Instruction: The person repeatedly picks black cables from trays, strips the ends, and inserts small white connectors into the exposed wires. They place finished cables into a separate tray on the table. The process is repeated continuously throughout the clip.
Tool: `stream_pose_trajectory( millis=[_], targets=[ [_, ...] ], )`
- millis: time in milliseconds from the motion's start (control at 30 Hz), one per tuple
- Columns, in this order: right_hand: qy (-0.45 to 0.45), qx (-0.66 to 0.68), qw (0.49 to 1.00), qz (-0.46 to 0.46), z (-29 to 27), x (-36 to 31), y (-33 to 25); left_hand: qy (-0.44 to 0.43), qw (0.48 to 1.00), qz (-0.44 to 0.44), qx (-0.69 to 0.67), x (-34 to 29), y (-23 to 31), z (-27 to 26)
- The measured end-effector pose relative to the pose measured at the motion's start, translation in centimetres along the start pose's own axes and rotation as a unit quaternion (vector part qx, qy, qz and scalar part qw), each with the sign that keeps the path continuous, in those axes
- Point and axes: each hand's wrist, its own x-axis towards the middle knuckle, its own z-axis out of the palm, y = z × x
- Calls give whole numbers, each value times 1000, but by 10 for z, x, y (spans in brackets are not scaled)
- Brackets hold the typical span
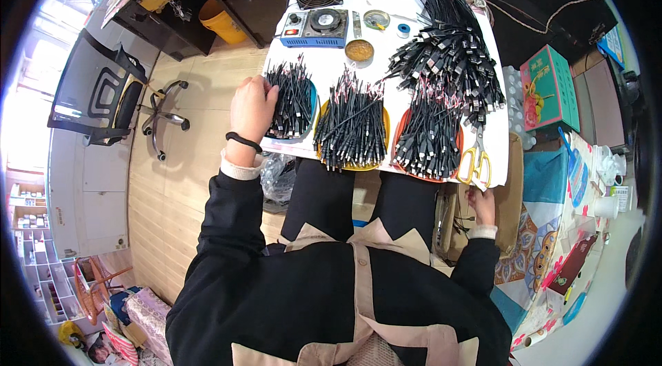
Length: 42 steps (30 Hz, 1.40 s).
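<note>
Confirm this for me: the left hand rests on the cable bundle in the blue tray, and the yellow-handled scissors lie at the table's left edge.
Not quite. The head view shows the yellow-handled scissors at the table's right edge, beside the orange tray. The left hand does rest on the cable bundle in the blue tray.

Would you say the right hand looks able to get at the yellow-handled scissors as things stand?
Probably yes: the right hand sits at the table's near edge just below the yellow-handled scissors, which lie at that edge with nothing lying over their handles, though black cable bundles crowd their left.
</note>
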Motion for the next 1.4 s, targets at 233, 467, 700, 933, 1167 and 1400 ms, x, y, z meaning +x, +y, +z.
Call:
stream_pose_trajectory(
  millis=[233, 467, 700, 933, 1167, 1400],
  targets=[
    [-18, -73, 997, 11, -6, -76, -13, 17, 993, 90, 68, 13, 14, 26],
    [24, -252, 965, -61, 5, -130, -109, 20, 999, 27, 5, 23, 11, 27],
    [-79, -261, 878, -394, 92, -212, -251, 97, 974, 23, -205, 7, 21, -26],
    [-210, -366, 643, -639, 223, -109, -319, -105, 770, -12, -629, -49, 43, -53],
    [-242, -477, 575, -619, 257, -97, -314, -203, 664, -81, -715, -98, 61, -48],
    [-152, -372, 478, -781, 225, -189, -337, -126, 694, -58, -706, -109, 66, -46]
  ],
)
